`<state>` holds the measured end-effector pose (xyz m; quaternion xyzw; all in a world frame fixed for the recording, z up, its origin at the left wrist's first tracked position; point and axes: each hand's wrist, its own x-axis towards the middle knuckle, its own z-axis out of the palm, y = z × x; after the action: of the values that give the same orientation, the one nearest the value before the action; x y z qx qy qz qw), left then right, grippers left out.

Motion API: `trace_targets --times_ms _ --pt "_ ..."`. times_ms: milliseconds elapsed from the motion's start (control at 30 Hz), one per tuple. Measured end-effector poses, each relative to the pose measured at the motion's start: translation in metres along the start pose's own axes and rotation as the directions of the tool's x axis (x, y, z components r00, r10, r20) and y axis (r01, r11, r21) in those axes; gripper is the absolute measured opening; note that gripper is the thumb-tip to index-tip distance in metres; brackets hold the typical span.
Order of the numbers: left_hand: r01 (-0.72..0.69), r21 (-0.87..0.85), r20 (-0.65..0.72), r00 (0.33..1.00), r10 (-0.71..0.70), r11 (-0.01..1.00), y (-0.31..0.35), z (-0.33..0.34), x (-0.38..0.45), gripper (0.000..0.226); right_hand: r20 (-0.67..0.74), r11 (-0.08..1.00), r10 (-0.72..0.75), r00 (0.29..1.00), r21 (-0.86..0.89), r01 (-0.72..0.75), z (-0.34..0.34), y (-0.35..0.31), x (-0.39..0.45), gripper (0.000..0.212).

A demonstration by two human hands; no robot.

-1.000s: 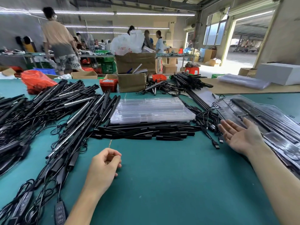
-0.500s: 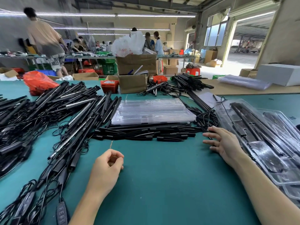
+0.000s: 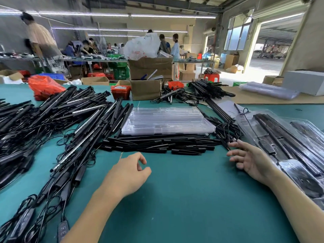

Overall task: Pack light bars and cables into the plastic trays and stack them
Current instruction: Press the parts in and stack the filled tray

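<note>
A stack of empty clear plastic trays (image 3: 166, 121) lies flat at the middle of the green desk (image 3: 184, 199), its long axis running left to right across my view. Just in front of it, touching its near edge, a row of black light bars (image 3: 157, 144) lies parallel to it, also running left to right. To my left a large heap of light bars and cables (image 3: 70, 123) spreads out, most bars slanting from near-left up toward far-right, with tangled black cables and an inline switch (image 3: 63, 230) trailing toward the desk's near edge. At my right, packed trays (image 3: 287, 142) holding black bars lie overlapping, their long axis running diagonally from far-left to near-right.

My left hand (image 3: 128, 174) hovers over bare desk in front of the row of bars, fingers loosely curled with thumb and forefinger nearly meeting, grasping nothing. My right hand (image 3: 250, 158) is beside the near-left edge of the packed trays, fingers (image 3: 235, 152) spread and relaxed, pointing left, holding nothing; I cannot tell whether it touches the tray.

Beyond the trays stand cardboard boxes (image 3: 149, 79), a small red bin (image 3: 121, 92) and an orange plastic bag (image 3: 45, 86). Farther back, people work at long benches.
</note>
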<state>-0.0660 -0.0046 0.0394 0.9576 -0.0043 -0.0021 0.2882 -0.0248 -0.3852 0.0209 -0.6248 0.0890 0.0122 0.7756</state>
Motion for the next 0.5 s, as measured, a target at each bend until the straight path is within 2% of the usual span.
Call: trace_targets --times_ms 133,200,300,367,500 --pt "-0.085 0.192 -0.074 0.992 0.101 0.978 0.015 -0.009 0.028 0.032 0.085 0.985 0.084 0.993 0.142 -0.095 -0.014 -0.006 0.003 0.04" --pt "-0.122 0.26 -0.116 0.981 0.156 0.958 0.017 -0.012 0.045 0.041 0.012 0.989 0.077 0.997 0.123 -0.078 -0.008 -0.004 0.008 0.037" --pt "-0.126 0.349 -0.112 0.978 0.175 0.929 0.013 -0.015 0.072 0.057 -0.241 0.999 -0.05 0.969 -0.022 0.046 0.005 0.006 0.016 0.031" --pt "-0.11 0.403 -0.076 0.985 0.153 0.909 0.008 -0.017 0.088 0.066 -0.338 0.978 -0.183 0.923 -0.157 0.137 0.011 0.013 0.019 0.031" --pt "-0.06 0.399 0.023 0.998 0.056 0.915 -0.004 -0.017 0.111 0.068 -0.268 0.921 -0.341 0.901 -0.287 0.263 0.016 0.021 0.013 0.03"
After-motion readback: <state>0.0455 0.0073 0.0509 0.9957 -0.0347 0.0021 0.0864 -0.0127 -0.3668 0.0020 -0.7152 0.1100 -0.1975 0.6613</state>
